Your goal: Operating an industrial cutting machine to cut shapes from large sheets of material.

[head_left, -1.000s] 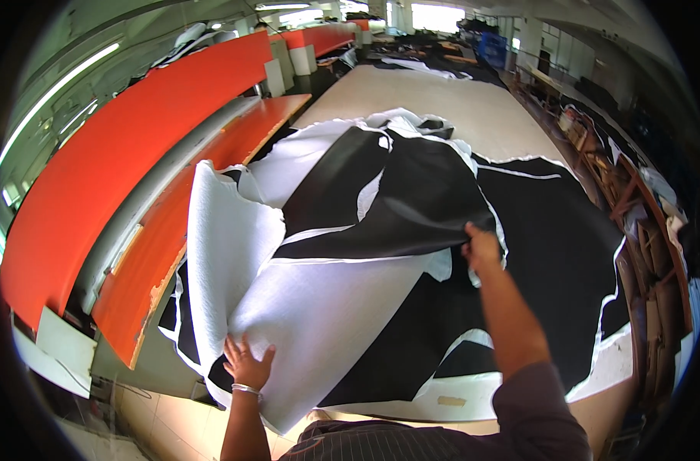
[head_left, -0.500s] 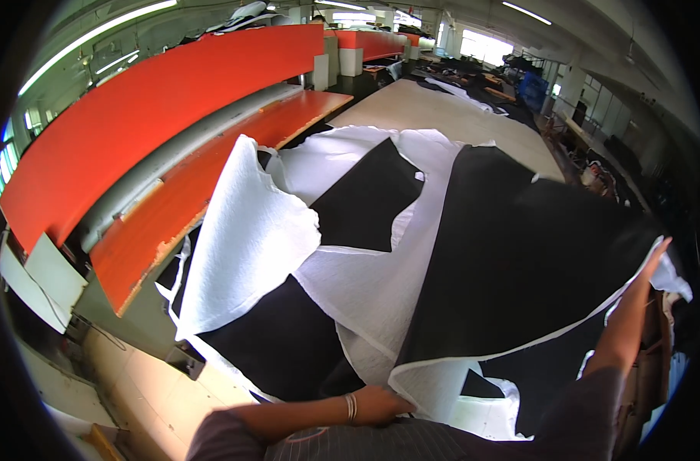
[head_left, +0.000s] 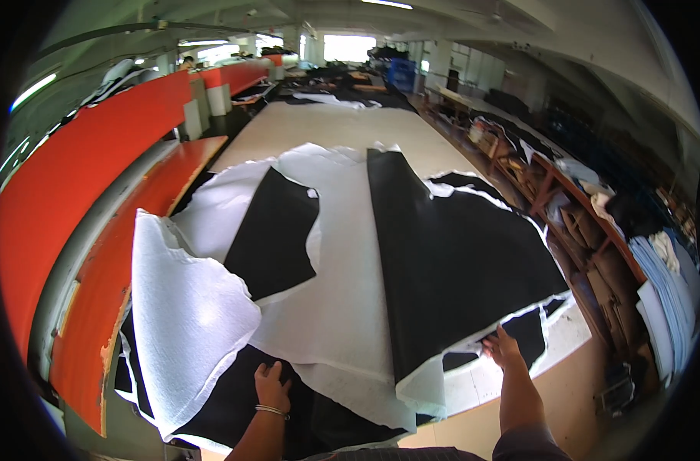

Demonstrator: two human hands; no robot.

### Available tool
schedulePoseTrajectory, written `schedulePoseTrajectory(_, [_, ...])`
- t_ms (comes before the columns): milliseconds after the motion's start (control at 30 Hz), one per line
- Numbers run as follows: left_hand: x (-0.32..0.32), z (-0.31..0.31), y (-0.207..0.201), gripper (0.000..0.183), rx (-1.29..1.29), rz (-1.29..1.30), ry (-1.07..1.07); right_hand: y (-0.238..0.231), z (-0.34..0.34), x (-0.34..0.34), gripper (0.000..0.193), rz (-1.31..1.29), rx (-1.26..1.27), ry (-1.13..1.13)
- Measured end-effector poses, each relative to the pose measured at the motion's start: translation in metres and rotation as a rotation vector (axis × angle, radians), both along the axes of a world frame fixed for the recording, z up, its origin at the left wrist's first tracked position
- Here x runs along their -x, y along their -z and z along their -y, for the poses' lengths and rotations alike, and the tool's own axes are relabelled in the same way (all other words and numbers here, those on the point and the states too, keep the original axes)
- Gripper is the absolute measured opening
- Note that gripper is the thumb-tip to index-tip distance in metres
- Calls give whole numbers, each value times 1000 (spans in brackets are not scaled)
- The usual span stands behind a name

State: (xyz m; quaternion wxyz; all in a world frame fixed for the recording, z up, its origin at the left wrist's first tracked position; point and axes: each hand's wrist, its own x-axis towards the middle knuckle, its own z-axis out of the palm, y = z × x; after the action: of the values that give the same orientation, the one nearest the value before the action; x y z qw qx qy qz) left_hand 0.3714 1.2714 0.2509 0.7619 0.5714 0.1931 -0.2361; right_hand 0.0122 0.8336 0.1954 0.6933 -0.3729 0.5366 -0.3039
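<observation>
A large black leather-like sheet (head_left: pixel 457 261) with a white fuzzy underside lies on the right of the long table, its near edge curling up to show white. My right hand (head_left: pixel 505 349) is at that near edge, fingers and thumb closed on it. My left hand (head_left: pixel 273 386), with a bangle at the wrist, hovers over or rests on black material (head_left: pixel 219 392) near me, fingers half curled and apart, nothing visible in them. To its left stands a folded-up white flap (head_left: pixel 188 315). A smaller black piece (head_left: pixel 277 234) shows among white material (head_left: pixel 346 230) in the middle.
The pale long table (head_left: pixel 327 131) runs away from me, with dark material heaped at its far end. Along the left stand a red panel (head_left: pixel 88 169) and an orange-red board (head_left: pixel 96 315). On the right, a wooden rack (head_left: pixel 550 184) holds rolls and folded cloth (head_left: pixel 665 292).
My view has turned right. My right hand has come in from the sheet's far right corner to its near edge. My left hand has left the white curled edge and moved left.
</observation>
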Motion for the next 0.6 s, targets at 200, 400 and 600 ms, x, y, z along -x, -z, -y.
schedulePoseTrajectory(200, [-69, -2, 88, 42, 442, 319, 427, -39, 5, -68, 79, 89, -44, 70])
schedulePoseTrajectory(400, [-83, 59, 41, 41, 393, -49, 222, -32, 76, -52, 80, -4, -82, 332])
schedulePoseTrajectory(600, [-124, 47, 0, 39, -373, 446, 108, -26, 176, -47, 52, -323, -29, 520])
